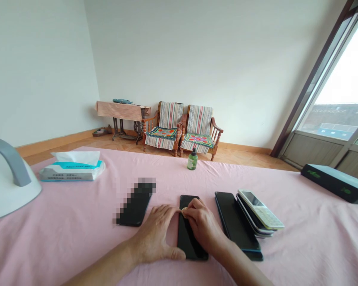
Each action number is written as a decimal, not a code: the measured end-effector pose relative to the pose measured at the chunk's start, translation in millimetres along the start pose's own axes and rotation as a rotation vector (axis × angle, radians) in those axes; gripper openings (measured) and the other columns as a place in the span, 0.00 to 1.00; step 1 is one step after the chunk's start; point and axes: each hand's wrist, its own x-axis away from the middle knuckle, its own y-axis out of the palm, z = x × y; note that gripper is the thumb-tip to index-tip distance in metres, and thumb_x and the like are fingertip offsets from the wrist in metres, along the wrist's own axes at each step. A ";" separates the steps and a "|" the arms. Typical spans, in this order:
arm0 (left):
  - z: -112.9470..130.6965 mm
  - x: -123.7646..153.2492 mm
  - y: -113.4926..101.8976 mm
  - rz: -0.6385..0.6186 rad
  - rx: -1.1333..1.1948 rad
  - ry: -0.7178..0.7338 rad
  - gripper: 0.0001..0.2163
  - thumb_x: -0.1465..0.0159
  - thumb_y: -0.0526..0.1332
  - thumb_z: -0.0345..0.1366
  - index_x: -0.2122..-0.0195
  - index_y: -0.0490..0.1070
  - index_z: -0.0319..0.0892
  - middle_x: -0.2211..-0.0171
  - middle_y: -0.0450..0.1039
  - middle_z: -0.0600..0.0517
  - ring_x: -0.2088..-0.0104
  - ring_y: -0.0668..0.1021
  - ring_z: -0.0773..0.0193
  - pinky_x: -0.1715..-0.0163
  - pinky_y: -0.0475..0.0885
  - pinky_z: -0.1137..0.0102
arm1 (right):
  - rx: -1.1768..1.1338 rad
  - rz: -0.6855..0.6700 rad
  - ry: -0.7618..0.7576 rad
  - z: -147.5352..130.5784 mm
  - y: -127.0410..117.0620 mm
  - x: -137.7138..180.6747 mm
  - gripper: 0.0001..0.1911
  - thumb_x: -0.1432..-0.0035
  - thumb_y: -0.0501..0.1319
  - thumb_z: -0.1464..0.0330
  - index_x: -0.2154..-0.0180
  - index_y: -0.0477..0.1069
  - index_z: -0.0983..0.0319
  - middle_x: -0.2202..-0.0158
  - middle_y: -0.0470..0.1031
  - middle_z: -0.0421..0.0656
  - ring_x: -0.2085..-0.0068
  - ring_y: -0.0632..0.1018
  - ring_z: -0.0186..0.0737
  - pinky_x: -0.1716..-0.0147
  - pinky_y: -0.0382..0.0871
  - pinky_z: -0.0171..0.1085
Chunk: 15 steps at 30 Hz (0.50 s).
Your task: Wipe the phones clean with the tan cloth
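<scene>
A black smartphone lies face up on the pink cloth, between my two hands. My left hand braces its left side, fingertips near the upper part and thumb at the lower corner. Fingers and thumb are curved apart around that edge. Pinched in the fingers of my right hand is a small, pale, round pad, pressed against the upper part of the screen. Another dark phone, partly pixelated, rests to the left. To the right are stacked dark phones, beside a pile topped by a white keypad phone.
A green spray bottle stands at the far edge of the pink cloth. Toward the left are a tissue pack and a white object with a grey handle. A black box sits at right; two wooden chairs are beyond.
</scene>
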 end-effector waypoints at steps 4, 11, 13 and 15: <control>-1.7 -0.2 2.3 -0.010 -0.003 -0.038 0.44 0.60 0.71 0.57 0.45 0.62 0.42 0.46 0.67 0.42 0.46 0.68 0.44 0.45 0.60 0.52 | -0.099 -0.011 -0.022 -14.2 -3.1 26.9 0.15 0.43 0.52 0.83 0.70 0.73 0.62 0.67 0.68 0.42 0.62 0.70 0.36 0.64 0.64 0.32; -5.4 -2.1 3.9 -0.011 -0.018 -0.002 0.42 0.58 0.70 0.56 0.44 0.64 0.43 0.44 0.66 0.43 0.45 0.67 0.44 0.45 0.60 0.52 | -0.089 -0.011 0.023 -18.3 4.1 57.7 0.15 0.50 0.53 0.85 0.72 0.72 0.62 0.67 0.68 0.43 0.63 0.71 0.38 0.65 0.64 0.32; -5.8 -1.9 3.5 -0.017 -0.018 0.009 0.40 0.57 0.69 0.57 0.44 0.65 0.42 0.44 0.66 0.43 0.45 0.67 0.44 0.45 0.60 0.51 | -0.058 0.012 0.083 -14.4 3.7 53.6 0.16 0.49 0.53 0.85 0.73 0.72 0.62 0.68 0.68 0.43 0.64 0.71 0.37 0.65 0.64 0.33; -6.1 -1.4 2.9 -0.011 -0.015 0.023 0.41 0.56 0.68 0.58 0.44 0.65 0.43 0.44 0.66 0.43 0.45 0.67 0.44 0.45 0.60 0.51 | -0.022 0.036 0.133 -8.4 0.9 42.5 0.16 0.47 0.52 0.85 0.74 0.72 0.63 0.68 0.68 0.43 0.64 0.71 0.37 0.65 0.64 0.33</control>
